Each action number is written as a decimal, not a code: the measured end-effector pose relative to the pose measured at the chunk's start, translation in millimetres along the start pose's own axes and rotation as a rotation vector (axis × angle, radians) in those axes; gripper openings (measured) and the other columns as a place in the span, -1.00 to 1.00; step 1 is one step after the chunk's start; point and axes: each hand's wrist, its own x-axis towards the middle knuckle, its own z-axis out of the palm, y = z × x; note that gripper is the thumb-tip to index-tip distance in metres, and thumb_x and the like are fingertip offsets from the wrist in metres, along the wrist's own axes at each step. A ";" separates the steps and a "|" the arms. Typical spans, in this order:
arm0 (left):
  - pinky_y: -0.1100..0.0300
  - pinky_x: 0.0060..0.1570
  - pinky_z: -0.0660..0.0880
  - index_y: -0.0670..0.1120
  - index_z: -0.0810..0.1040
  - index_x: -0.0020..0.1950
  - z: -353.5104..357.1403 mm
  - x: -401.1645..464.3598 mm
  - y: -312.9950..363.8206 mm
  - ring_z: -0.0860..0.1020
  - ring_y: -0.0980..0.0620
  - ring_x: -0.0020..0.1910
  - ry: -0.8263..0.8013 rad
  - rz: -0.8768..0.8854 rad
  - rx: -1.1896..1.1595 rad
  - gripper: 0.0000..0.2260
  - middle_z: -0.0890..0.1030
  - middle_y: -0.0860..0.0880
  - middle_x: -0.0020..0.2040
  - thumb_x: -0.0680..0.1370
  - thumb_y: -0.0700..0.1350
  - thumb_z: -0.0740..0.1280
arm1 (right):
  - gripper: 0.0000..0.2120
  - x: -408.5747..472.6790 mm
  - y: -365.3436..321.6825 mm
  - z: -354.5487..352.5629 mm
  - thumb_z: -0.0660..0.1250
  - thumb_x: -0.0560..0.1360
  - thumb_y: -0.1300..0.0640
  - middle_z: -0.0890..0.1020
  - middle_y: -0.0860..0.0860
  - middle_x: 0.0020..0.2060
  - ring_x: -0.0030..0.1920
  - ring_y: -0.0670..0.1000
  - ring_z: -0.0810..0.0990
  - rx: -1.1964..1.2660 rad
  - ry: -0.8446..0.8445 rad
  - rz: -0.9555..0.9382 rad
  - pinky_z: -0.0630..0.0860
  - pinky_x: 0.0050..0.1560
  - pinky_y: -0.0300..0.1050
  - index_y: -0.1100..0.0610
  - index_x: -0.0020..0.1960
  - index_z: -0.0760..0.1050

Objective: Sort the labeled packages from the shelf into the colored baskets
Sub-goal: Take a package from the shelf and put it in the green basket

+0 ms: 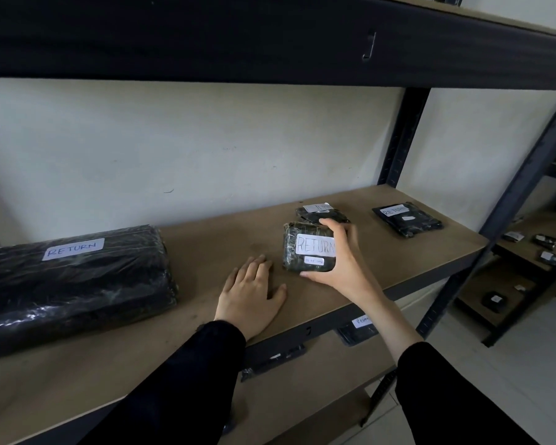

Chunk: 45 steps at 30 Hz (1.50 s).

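Behind right hand [341, 252], half-hidden package label [315, 244].

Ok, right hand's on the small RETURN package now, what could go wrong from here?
1. The right hand grips the small package by its edges only, and the wrap looks glossy, so it may slip on lifting.
2. Another package lies close behind it, and the fingers could knock it.
3. No baskets are in view, and the hand partly covers the label, so check it before dropping.
The left hand rests flat on the shelf, free to support.
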 end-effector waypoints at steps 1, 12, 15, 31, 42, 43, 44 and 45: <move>0.17 0.46 -0.11 0.01 0.14 0.48 -1.3 -1.7 -1.1 0.00 0.12 0.51 -0.017 0.002 -0.007 -0.51 0.09 0.08 0.53 0.58 0.14 0.07 | -0.11 -0.6 -1.9 0.0 0.61 0.18 0.07 0.23 -0.05 0.23 0.13 -0.21 0.33 -0.003 -0.001 0.004 0.25 0.11 -0.47 -0.02 0.39 0.22; 0.24 0.43 -0.01 0.05 0.17 0.48 -28.4 -94.5 -22.5 0.16 0.11 0.47 0.043 0.027 -0.002 -0.56 0.18 0.14 0.50 0.60 0.08 0.07 | -0.12 -69.8 -71.2 7.6 0.63 0.15 0.18 0.24 -0.06 0.12 0.11 -0.14 0.40 0.156 0.010 0.021 0.28 0.12 -0.48 0.03 0.36 0.26; 0.22 0.42 0.04 0.05 0.25 0.44 -36.5 -145.3 -27.8 0.23 0.06 0.43 0.100 0.049 -0.007 -0.59 0.25 0.11 0.47 0.59 0.00 0.15 | -0.14 -112.5 -105.8 11.4 0.62 0.16 0.22 0.23 -0.05 0.12 0.08 -0.16 0.40 0.199 0.005 -0.018 0.32 0.07 -0.57 0.08 0.35 0.27; 0.08 0.22 0.37 0.01 0.54 0.18 -86.2 -459.2 -182.6 0.47 -0.03 0.24 0.161 -0.378 0.037 -0.39 0.53 0.05 0.20 0.30 0.15 -0.08 | -0.17 -320.7 -309.6 116.0 0.55 0.23 0.20 0.23 -0.03 0.18 0.16 -0.20 0.30 0.281 -0.387 -0.237 0.41 0.18 -0.40 -0.01 0.35 0.17; 0.02 0.18 0.39 0.02 0.54 0.13 -152.7 -651.5 -343.7 0.49 -0.06 0.19 0.251 -0.702 -0.001 -0.72 0.54 0.05 0.14 0.49 -0.02 0.17 | -0.16 -389.8 -466.4 246.2 0.62 0.17 0.13 0.25 -0.02 0.15 0.15 -0.16 0.38 0.452 -0.630 -0.197 0.22 0.11 -0.64 0.05 0.32 0.25; 0.03 0.18 0.39 0.03 0.54 0.12 -158.5 -667.6 -357.9 0.48 -0.04 0.20 0.260 -0.715 0.007 -0.76 0.54 0.06 0.14 0.50 -0.04 0.19 | -0.17 -399.8 -482.1 260.2 0.61 0.17 0.14 0.24 -0.01 0.16 0.17 -0.13 0.38 0.463 -0.641 -0.190 0.23 0.12 -0.62 0.04 0.31 0.24; 0.05 0.18 0.38 0.04 0.54 0.13 -163.9 -682.1 -371.2 0.46 -0.02 0.21 0.267 -0.726 0.031 -0.78 0.52 0.09 0.16 0.52 -0.07 0.22 | -0.18 -409.9 -497.6 273.0 0.61 0.18 0.16 0.23 -0.01 0.15 0.18 -0.12 0.37 0.483 -0.647 -0.184 0.25 0.15 -0.58 0.00 0.30 0.24; 0.07 0.19 0.36 0.05 0.53 0.14 -168.7 -695.8 -383.9 0.44 0.00 0.24 0.272 -0.741 0.058 -0.79 0.51 0.11 0.18 0.53 -0.08 0.24 | -0.19 -419.5 -512.3 285.2 0.61 0.18 0.18 0.22 -0.02 0.15 0.18 -0.12 0.36 0.504 -0.646 -0.180 0.27 0.19 -0.52 -0.03 0.28 0.23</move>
